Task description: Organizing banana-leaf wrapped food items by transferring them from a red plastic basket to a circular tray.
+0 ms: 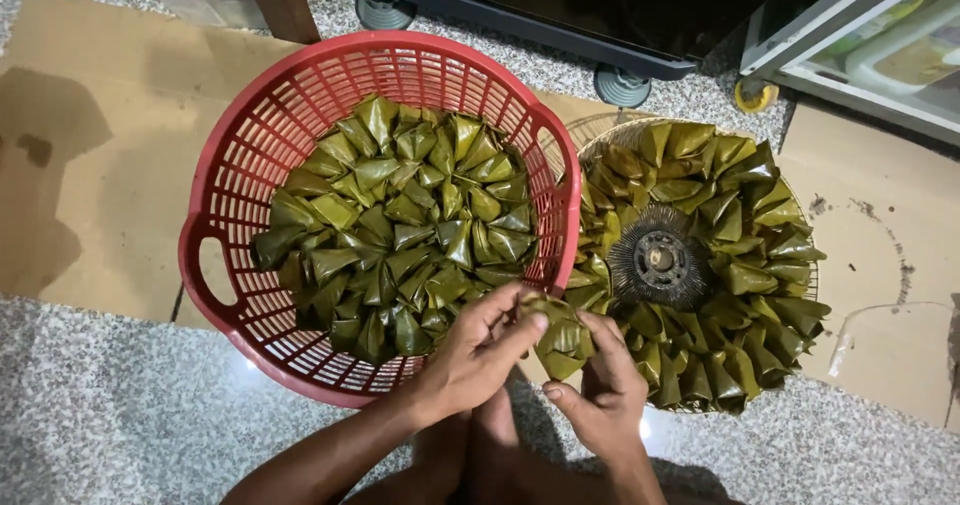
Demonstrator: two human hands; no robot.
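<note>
Head view, looking straight down at a speckled stone floor [120, 415] with flattened cardboard [90, 165] under the work. I note my left hand [475, 355] and right hand [605, 395] meeting low in the middle, both on one leaf-wrapped parcel [562, 337]. Left fingers are curled together over its top edge; right thumb and fingertips pinch its lower corner. The parcel sits in the gap between two containers, just over the red basket's rim.

Surroundings: red plastic basket [215, 215], round, slotted walls, two cut-out handles, filled with a heap of similar green folded parcels [400, 225]. To the right, touching it, a woven round tray [600, 130] holds parcels [740, 265] laid in rings around a dark ribbed centre knob [660, 260].

Edges: a dark wheeled cabinet base [520, 15] and a glass-fronted unit [870, 45] close off the far side. Open floor lies near left and near right. My legs [470, 455] are below the hands.

Textures: leaves glossy, creased, pyramid-like.
</note>
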